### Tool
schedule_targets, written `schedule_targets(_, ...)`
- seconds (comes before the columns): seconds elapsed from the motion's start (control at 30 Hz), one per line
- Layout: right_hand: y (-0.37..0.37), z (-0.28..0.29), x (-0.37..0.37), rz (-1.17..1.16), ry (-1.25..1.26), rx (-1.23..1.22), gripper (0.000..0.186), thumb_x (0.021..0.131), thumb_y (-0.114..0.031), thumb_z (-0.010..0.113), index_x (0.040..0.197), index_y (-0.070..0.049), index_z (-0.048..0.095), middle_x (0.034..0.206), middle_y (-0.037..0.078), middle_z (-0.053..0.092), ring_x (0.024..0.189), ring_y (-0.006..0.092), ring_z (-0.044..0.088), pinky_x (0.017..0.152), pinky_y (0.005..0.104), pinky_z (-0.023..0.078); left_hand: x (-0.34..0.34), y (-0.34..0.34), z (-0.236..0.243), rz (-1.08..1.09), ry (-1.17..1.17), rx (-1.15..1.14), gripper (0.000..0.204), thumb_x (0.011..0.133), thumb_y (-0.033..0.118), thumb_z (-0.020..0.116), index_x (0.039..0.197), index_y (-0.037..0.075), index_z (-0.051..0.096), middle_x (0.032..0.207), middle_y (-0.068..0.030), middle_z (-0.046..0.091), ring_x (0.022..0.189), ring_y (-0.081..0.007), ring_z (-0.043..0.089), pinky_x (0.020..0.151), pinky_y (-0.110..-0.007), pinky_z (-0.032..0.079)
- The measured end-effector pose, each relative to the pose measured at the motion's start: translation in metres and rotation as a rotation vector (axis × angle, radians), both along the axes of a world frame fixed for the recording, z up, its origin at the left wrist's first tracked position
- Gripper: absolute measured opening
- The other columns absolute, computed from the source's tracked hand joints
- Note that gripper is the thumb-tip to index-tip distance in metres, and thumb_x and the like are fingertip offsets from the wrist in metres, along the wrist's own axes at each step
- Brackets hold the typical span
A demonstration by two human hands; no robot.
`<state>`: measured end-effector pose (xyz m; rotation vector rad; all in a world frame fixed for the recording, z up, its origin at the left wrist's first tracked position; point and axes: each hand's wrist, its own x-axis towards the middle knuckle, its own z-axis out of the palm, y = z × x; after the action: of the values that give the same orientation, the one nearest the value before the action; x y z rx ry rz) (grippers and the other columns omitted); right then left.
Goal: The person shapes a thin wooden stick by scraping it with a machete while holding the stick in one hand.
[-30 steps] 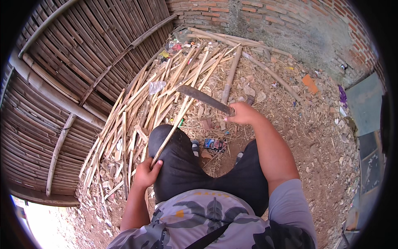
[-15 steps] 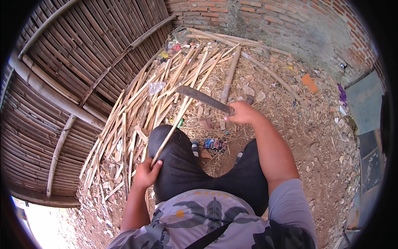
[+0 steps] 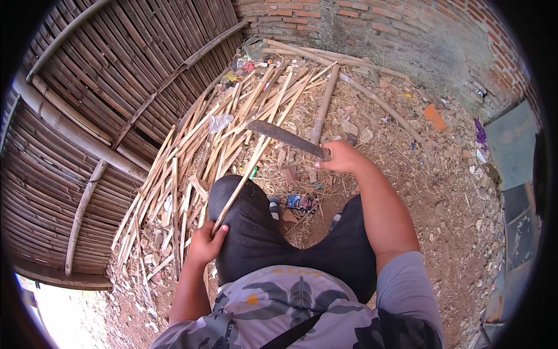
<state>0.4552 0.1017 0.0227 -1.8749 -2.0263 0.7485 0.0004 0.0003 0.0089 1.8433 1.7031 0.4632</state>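
My left hand (image 3: 206,243) is closed round a long pale split bamboo strip (image 3: 235,194), which lies across my left knee (image 3: 222,206) and extends forward over the pile. My right hand (image 3: 340,157) grips the handle of a machete (image 3: 282,136) with a long, dark, curved blade. The blade points left and lies over the upper part of the strip; whether the two touch I cannot tell. Many more split strips (image 3: 174,215) lie in a loose pile ahead and to the left of my legs.
A bamboo slat wall (image 3: 110,70) stands at left, a brick wall (image 3: 378,23) at the back, grey panels (image 3: 511,151) at right. Round bamboo poles (image 3: 325,104) lie toward the back. Straw, rubble and scraps such as orange (image 3: 435,116) and purple (image 3: 480,132) pieces litter the dirt floor (image 3: 430,221).
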Motion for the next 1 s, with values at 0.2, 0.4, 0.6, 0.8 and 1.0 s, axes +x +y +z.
schedule_targets(0.2, 0.001, -0.002, 0.001, 0.017, -0.019, 0.050, 0.047, 0.078, -0.041, 0.085, 0.102, -0.003, 0.073, 0.094, 0.022, 0.072, 0.092, 0.0373, 0.071, 0.083, 0.0442, 0.054, -0.002, 0.001, -0.005, -0.004, -0.014, 0.033, 0.045, 0.097, 0.040, 0.070, 0.082, -0.001, 0.062, 0.061, -0.0093, 0.055, 0.058, -0.0164, 0.049, 0.057, -0.037, 0.042)
schedule_targets(0.4, 0.000, 0.000, 0.000, 0.023, -0.019, 0.033, 0.047, 0.079, -0.041, 0.085, 0.103, -0.003, 0.073, 0.096, 0.022, 0.072, 0.094, 0.0376, 0.071, 0.084, 0.0447, 0.054, -0.001, 0.000, -0.002, 0.002, 0.003, -0.006, 0.042, 0.099, 0.039, 0.068, 0.086, -0.001, 0.064, 0.063, -0.0078, 0.056, 0.061, -0.0150, 0.049, 0.058, -0.037, 0.042)
schedule_targets(0.6, 0.002, -0.006, 0.003, 0.033, -0.043, 0.038, 0.049, 0.080, -0.043, 0.083, 0.108, -0.004, 0.073, 0.100, 0.023, 0.072, 0.096, 0.0371, 0.071, 0.087, 0.0446, 0.054, 0.000, 0.000, 0.000, -0.004, 0.007, 0.005, 0.043, 0.098, 0.039, 0.068, 0.085, -0.001, 0.063, 0.062, -0.0083, 0.055, 0.061, -0.0151, 0.049, 0.058, -0.037, 0.042)
schedule_targets(0.8, 0.002, -0.006, 0.001, 0.025, -0.054, 0.018, 0.049, 0.081, -0.043, 0.082, 0.110, -0.005, 0.073, 0.101, 0.023, 0.072, 0.096, 0.0372, 0.070, 0.087, 0.0446, 0.054, 0.000, 0.000, -0.001, -0.006, 0.000, 0.046, 0.046, 0.097, 0.041, 0.069, 0.080, -0.001, 0.061, 0.060, -0.0107, 0.055, 0.057, -0.0175, 0.049, 0.056, -0.038, 0.042)
schedule_targets(1.0, 0.000, 0.001, -0.002, 0.019, -0.050, -0.029, 0.049, 0.081, -0.041, 0.083, 0.110, -0.004, 0.072, 0.102, 0.023, 0.072, 0.097, 0.0371, 0.070, 0.087, 0.0445, 0.054, 0.002, 0.000, -0.001, -0.004, -0.040, 0.106, 0.049, 0.095, 0.042, 0.073, 0.075, -0.001, 0.059, 0.055, -0.0122, 0.053, 0.051, -0.0189, 0.048, 0.052, -0.039, 0.041)
